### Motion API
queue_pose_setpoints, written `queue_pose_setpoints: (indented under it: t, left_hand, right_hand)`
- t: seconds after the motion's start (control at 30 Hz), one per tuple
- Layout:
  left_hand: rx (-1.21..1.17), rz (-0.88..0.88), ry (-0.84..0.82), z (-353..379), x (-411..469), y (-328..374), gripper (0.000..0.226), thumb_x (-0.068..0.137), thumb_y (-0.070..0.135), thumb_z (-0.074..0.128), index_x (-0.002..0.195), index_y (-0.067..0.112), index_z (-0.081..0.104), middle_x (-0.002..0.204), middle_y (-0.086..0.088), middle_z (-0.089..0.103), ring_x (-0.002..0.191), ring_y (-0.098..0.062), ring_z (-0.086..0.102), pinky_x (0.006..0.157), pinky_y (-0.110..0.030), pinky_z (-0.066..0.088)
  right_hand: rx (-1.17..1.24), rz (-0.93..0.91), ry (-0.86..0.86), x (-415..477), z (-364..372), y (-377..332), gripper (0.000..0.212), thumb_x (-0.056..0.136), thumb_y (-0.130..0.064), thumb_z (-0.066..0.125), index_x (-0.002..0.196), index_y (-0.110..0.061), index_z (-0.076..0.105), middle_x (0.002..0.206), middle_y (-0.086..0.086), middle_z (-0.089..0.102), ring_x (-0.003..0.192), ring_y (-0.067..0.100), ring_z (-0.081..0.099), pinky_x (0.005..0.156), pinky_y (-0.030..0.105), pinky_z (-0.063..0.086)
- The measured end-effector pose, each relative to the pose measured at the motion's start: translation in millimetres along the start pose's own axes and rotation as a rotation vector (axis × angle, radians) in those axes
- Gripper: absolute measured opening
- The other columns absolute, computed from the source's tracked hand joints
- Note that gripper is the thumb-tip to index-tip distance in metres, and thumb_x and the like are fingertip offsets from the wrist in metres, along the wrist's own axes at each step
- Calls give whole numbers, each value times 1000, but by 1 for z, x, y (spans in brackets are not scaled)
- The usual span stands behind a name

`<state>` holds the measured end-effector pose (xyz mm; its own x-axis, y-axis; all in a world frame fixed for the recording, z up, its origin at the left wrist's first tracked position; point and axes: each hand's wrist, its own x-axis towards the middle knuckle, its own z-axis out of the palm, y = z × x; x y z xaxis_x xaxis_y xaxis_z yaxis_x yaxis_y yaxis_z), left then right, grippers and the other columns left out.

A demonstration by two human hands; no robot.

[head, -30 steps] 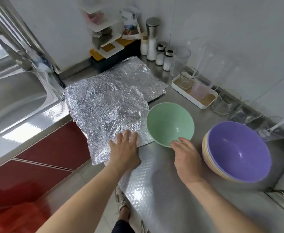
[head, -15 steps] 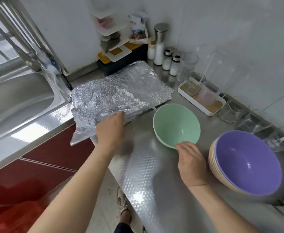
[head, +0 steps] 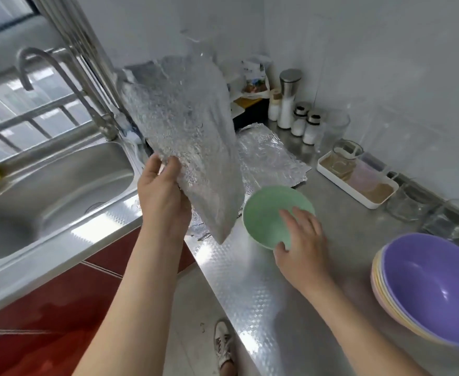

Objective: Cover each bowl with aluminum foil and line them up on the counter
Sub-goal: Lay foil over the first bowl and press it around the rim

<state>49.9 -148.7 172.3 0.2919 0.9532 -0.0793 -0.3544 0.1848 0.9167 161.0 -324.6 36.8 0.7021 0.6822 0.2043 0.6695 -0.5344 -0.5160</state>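
1. At the centre of the frame, the person's left hand is raised above the counter's edge. Its thumb and fingers are pinched on the lower edge of a crinkled foil sheet, which hangs nearly upright in the air.
2. More foil lies flat on the steel counter behind it.
3. Just right of centre, a green bowl sits on the counter. The right hand clasps its near rim, fingers spread inside and thumb outside.
4. At lower right stands a stack of bowls, purple on top, well apart from the green one.
5. A sink fills the left, and shakers line the wall.
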Motion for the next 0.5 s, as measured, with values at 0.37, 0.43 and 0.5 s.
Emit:
queue_pose_setpoints:
  t: [0.37, 0.43, 0.5]
  left_hand:
    - [-251, -491, 221, -1, -27, -61, 42, 99, 1, 48, 139, 12, 45, 117, 7, 62, 82, 1, 60, 71, -11, 46]
    - [-202, -481, 246, -5, -25, -62, 13, 99, 7, 51, 90, 15, 53, 77, 2, 58, 45, -3, 53, 45, -15, 44]
    - [-120, -454, 274, -14, -15, -61, 27, 99, 10, 54, 74, 16, 44, 56, 3, 43, 34, -5, 35, 36, -14, 32]
  right_hand:
    - [1498, 813, -327, 14, -35, -19, 81, 68, -1, 75, 139, -14, 37, 115, 13, 67, 85, 21, 67, 72, 39, 51]
    - [1354, 802, -298, 14, -38, -5, 98, 73, 5, 72, 151, -21, 19, 135, 18, 52, 106, 28, 63, 89, 46, 51]
    - [1205, 776, -311, 13, -42, 11, 93, 76, 10, 70, 150, -12, 19, 127, 18, 55, 113, 30, 58, 100, 47, 45]
